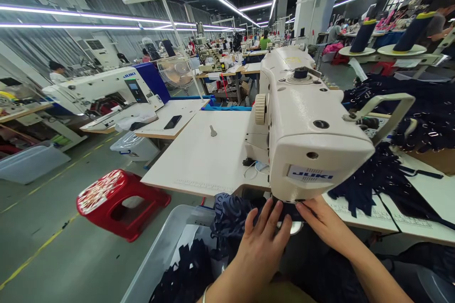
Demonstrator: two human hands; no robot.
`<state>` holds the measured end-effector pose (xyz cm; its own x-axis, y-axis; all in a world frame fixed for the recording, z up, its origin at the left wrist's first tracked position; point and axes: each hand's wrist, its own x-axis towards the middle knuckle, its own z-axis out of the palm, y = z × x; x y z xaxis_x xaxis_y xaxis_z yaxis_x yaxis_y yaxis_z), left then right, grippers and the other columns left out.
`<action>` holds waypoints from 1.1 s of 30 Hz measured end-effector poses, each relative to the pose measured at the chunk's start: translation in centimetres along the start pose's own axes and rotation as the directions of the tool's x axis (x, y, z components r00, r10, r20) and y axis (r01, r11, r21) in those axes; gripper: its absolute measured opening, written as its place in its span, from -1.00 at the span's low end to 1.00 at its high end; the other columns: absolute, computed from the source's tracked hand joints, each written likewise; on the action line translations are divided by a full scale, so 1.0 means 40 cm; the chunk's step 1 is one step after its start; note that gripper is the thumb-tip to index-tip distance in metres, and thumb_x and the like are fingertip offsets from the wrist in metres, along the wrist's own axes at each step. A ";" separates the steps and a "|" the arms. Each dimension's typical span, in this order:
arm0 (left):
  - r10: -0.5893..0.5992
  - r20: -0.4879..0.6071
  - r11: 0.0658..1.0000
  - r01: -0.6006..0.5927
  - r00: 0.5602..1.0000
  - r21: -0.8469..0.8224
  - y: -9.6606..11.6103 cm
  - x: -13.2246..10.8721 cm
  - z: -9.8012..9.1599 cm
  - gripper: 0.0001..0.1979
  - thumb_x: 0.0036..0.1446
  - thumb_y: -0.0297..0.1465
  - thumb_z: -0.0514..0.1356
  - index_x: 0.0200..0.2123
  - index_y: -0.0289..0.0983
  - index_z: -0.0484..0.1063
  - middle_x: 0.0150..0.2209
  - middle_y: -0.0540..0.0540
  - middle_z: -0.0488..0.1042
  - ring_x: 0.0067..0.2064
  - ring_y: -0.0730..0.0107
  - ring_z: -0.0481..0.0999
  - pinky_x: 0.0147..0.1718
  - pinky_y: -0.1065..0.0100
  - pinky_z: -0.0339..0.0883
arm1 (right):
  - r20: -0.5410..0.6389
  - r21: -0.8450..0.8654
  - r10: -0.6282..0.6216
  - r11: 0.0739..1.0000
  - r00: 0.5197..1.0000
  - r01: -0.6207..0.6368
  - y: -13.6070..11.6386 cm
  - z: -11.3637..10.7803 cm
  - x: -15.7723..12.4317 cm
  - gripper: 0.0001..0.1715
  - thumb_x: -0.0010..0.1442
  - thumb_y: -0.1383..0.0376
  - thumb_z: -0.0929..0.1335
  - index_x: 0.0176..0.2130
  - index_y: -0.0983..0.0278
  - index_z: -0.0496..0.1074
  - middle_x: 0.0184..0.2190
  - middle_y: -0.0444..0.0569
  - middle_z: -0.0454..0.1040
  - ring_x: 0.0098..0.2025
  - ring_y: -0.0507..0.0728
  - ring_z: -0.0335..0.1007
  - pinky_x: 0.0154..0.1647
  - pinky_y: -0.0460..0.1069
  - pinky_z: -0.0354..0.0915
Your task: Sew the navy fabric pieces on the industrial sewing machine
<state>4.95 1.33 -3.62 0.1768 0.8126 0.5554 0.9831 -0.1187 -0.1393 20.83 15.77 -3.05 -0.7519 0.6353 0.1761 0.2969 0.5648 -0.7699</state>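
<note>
A white JUKI sewing machine (320, 161) stands in front of me, its head overhanging both hands. A dark navy fabric piece (293, 213) lies under the head, partly hidden by my fingers. My left hand (262, 239) rests on the left part of this fabric with its fingers spread and stretched forward. From the right, my right hand (325, 222) pinches the fabric's other side between thumb and fingers close below the head. The needle area is hidden. A bundle of patterned navy fabric (231, 210) hangs beside my left hand.
A clear plastic bin (152, 265) with dark pieces stands at lower left, near a red stool (122, 203). The white tabletop (199, 156) carries a small metal piece (213, 131). Navy straps with metal rings (377, 177) are piled at right.
</note>
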 end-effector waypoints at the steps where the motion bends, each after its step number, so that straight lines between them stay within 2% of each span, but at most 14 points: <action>1: -0.005 -0.002 1.000 0.005 1.000 0.002 0.000 0.000 0.002 -0.68 0.24 -0.39 0.10 0.06 -0.16 0.39 0.24 -0.10 0.25 0.30 0.21 0.11 0.24 0.13 -0.25 | 0.022 0.004 0.000 1.000 1.000 -0.001 0.001 -0.003 0.001 -0.62 0.37 0.11 0.14 -0.08 0.19 0.43 -0.04 0.07 0.34 0.05 0.21 0.26 0.08 0.09 0.23; 4: -0.021 -0.019 1.000 0.022 1.000 0.021 0.003 -0.005 0.007 -0.63 0.25 -0.40 0.10 0.13 -0.15 0.34 0.24 -0.06 0.25 0.31 0.26 0.09 0.24 0.17 -0.24 | 0.063 0.010 0.009 1.000 0.998 -0.010 -0.002 -0.009 0.000 -0.61 0.37 0.09 0.14 -0.04 0.15 0.42 -0.03 0.05 0.36 0.07 0.23 0.23 0.11 0.11 0.19; 8: -0.027 -0.004 0.999 0.027 1.000 0.017 0.006 -0.014 0.014 -0.58 0.27 -0.38 0.09 0.20 -0.14 0.26 0.27 -0.07 0.19 0.32 0.26 0.05 0.25 0.16 -0.27 | 0.038 -0.013 0.035 0.999 0.999 -0.035 -0.004 -0.005 -0.007 -0.60 0.38 0.09 0.13 -0.04 0.14 0.43 -0.01 0.06 0.36 0.08 0.25 0.22 0.09 0.14 0.19; 14: -0.034 0.024 0.999 0.034 0.999 -0.002 0.005 -0.013 0.015 -0.58 0.28 -0.38 0.07 0.20 -0.13 0.25 0.30 -0.08 0.14 0.32 0.25 0.04 0.24 0.15 -0.29 | 0.025 -0.046 0.016 0.999 1.000 -0.015 0.017 0.006 -0.006 -0.60 0.37 0.08 0.13 -0.08 0.16 0.44 -0.10 0.04 0.41 -0.01 0.25 0.28 0.08 0.16 0.19; 20: -0.041 0.032 0.999 0.041 0.999 0.000 0.012 -0.010 0.008 -0.58 0.27 -0.40 0.07 0.19 -0.16 0.27 0.29 -0.10 0.15 0.31 0.23 0.06 0.22 0.16 -0.23 | 0.014 -0.049 -0.001 0.999 1.000 0.001 0.019 0.007 -0.002 -0.59 0.37 0.10 0.13 -0.15 0.19 0.46 -0.15 0.05 0.43 0.02 0.25 0.30 0.06 0.16 0.21; 28: -0.064 -0.010 0.998 0.064 0.998 -0.012 0.014 0.007 0.010 -0.66 0.28 -0.30 0.09 0.11 -0.13 0.34 0.20 -0.07 0.30 0.25 0.25 0.19 0.13 0.24 -0.01 | -0.039 -0.091 0.003 0.996 0.999 -0.007 0.013 0.010 -0.004 -0.58 0.35 0.10 0.15 -0.20 0.21 0.49 -0.20 0.07 0.46 -0.06 0.26 0.36 -0.09 0.11 0.32; 33: -0.042 0.020 0.998 0.042 0.999 -0.049 0.006 0.022 -0.010 -0.68 0.30 -0.32 0.07 0.10 -0.15 0.34 0.11 -0.01 0.39 0.21 0.40 0.23 0.14 0.30 -0.05 | -0.041 -0.086 0.041 0.995 0.998 -0.044 0.014 0.011 -0.006 -0.56 0.35 0.08 0.14 -0.20 0.20 0.49 -0.18 0.06 0.45 -0.04 0.25 0.36 -0.05 0.11 0.31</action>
<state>5.35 1.80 -2.83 0.1348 0.8280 0.5442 0.9909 -0.1120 -0.0751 20.93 15.69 -3.81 -0.7143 0.6789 0.1696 0.3794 0.5793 -0.7214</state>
